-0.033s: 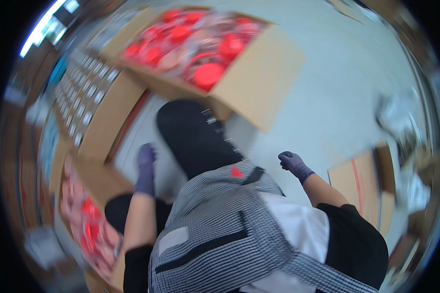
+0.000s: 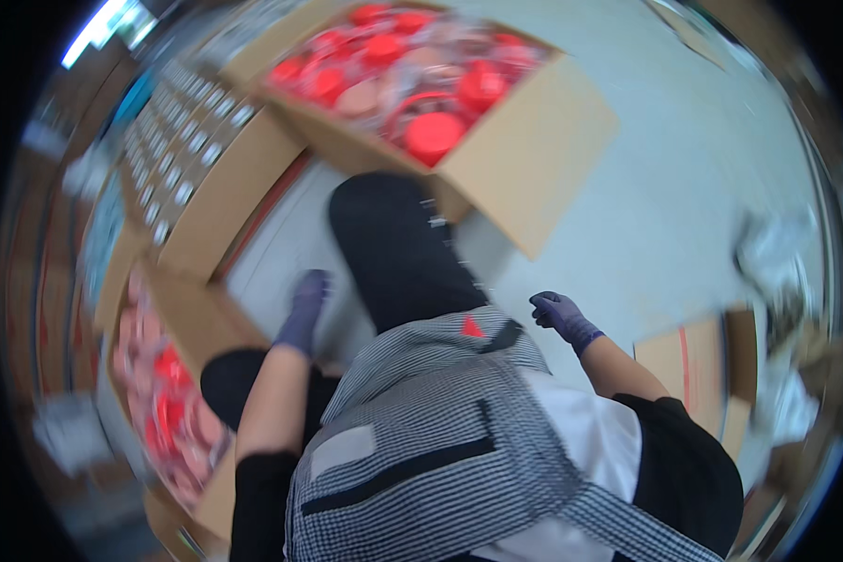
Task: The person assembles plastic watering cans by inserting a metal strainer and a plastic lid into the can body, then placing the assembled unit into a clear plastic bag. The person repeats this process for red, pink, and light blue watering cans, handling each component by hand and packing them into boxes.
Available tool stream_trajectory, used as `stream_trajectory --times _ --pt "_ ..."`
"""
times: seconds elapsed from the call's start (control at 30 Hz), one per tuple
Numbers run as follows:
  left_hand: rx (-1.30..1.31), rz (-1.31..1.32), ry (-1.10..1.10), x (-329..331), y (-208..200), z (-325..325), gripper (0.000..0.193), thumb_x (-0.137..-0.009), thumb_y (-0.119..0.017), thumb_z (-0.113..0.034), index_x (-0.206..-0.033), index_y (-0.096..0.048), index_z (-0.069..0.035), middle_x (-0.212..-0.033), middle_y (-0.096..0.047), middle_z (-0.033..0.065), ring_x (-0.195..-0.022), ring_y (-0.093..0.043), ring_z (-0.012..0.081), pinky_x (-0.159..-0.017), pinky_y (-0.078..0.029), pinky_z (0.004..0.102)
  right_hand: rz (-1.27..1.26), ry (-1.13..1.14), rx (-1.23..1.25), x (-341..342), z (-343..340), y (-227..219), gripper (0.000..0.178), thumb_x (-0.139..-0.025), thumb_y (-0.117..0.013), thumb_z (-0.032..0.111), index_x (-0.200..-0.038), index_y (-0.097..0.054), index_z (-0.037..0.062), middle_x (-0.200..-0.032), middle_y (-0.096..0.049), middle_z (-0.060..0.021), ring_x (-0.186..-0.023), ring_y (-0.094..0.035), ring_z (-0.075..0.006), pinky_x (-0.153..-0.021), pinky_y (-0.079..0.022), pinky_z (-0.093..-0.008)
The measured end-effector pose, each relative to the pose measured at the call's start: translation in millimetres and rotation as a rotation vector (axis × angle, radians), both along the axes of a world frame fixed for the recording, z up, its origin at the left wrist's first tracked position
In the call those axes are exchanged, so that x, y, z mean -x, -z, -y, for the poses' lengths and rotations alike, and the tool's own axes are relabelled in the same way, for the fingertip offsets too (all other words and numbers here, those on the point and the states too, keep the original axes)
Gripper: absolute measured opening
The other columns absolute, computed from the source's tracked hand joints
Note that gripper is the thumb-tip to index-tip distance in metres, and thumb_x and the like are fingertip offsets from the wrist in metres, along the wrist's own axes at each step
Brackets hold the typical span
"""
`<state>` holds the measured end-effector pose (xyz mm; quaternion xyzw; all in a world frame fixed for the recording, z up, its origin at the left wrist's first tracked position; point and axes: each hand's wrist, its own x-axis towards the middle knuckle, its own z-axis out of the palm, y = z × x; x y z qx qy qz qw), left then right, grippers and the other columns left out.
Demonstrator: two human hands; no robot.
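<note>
My left hand [image 2: 307, 307], in a purple glove, hangs over the grey floor between my dark-clad knee and the open carton at the left. Its fingers point away from me and are blurred, so their pose is unclear; no object shows in it. On the other side of my dark trouser leg [image 2: 398, 253], my right hand [image 2: 562, 318], gloved the same way, is in the air above the floor. Its fingers are curled in, and nothing sticks out of them. Nearest the left hand is a carton [image 2: 192, 318] of pinkish pieces and red-lidded items in clear plastic.
Ahead stands a big open carton [image 2: 347, 145] of red-lidded clear jars [image 2: 433, 139], its flap [image 2: 534, 159] folded out to the right. A carton [image 2: 234, 201] with rows of small white-topped items is at the left. A flattened carton [image 2: 679, 365] and clear plastic [image 2: 782, 248] lie right.
The cartons have shifted rightward in the picture as the view turned. My left hand has come rightward, closer to my leg. My right hand stays almost in place.
</note>
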<state>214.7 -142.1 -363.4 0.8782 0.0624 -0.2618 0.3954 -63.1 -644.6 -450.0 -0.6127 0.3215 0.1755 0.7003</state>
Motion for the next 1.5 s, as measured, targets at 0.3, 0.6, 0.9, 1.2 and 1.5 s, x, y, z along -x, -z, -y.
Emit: stream_trajectory --times 0.3,0.6,0.9,1.2,1.5 --pt "-0.457 -0.06 0.603 83 105 42 0.037 -0.1 -0.056 -0.035 -0.115 -0.071 -0.004 -0.1 -0.072 0.0133 -0.088 -0.067 0.0247 -0.083 -0.054 0.042 0.733 -0.299 0.588 -238 -121 -205 0.019 -0.1 -0.066 0.013 -0.11 -0.07 -0.0031 -0.102 -0.073 -0.0097 -0.092 -0.068 -0.0174 -0.087 -0.054 -0.0319" --pt "-0.31 -0.217 0.605 -7 108 9 0.035 -0.098 -0.056 -0.032 -0.112 -0.072 -0.004 -0.099 -0.073 0.0141 -0.088 -0.068 0.0263 -0.081 -0.054 0.0427 0.093 -0.191 0.591 -286 -202 -229 0.076 -0.104 -0.054 0.023 -0.167 -0.012 0.0114 -0.125 -0.066 -0.0212 -0.082 -0.069 -0.0194 -0.079 -0.056 -0.0316" --pt "-0.355 -0.239 0.665 -103 74 -56 0.032 -0.097 -0.057 -0.03 -0.109 -0.073 -0.004 -0.098 -0.073 0.0149 -0.087 -0.069 0.0278 -0.08 -0.055 0.0434 0.49 0.123 0.73 -245 -211 -235 0.059 -0.102 -0.06 0.012 -0.154 -0.032 0.0089 -0.163 -0.028 -0.0251 -0.088 -0.073 -0.0262 -0.063 -0.061 -0.0301" --pt "-0.4 -0.075 0.746 -134 76 -81 0.03 -0.096 -0.057 -0.027 -0.105 -0.074 -0.005 -0.098 -0.074 0.0157 -0.086 -0.07 0.0294 -0.078 -0.056 0.0441 0.596 0.218 0.748 -310 -241 -231 0.045 -0.103 -0.059 0.021 -0.14 -0.053 -0.005 -0.141 -0.056 -0.016 -0.113 -0.06 -0.0237 -0.094 -0.052 -0.0388" --pt "-0.372 -0.01 0.784 -122 63 -79 0.028 -0.094 -0.057 -0.025 -0.102 -0.076 -0.005 -0.097 -0.074 0.0165 -0.086 -0.071 0.031 -0.077 -0.056 0.0449 0.606 -0.817 1.672 -449 -223 -212 0.08 -0.082 -0.078 0.031 -0.151 -0.046 0.0062 -0.16 -0.036 -0.0235 -0.145 -0.034 -0.0467 -0.119 -0.025 -0.0582"
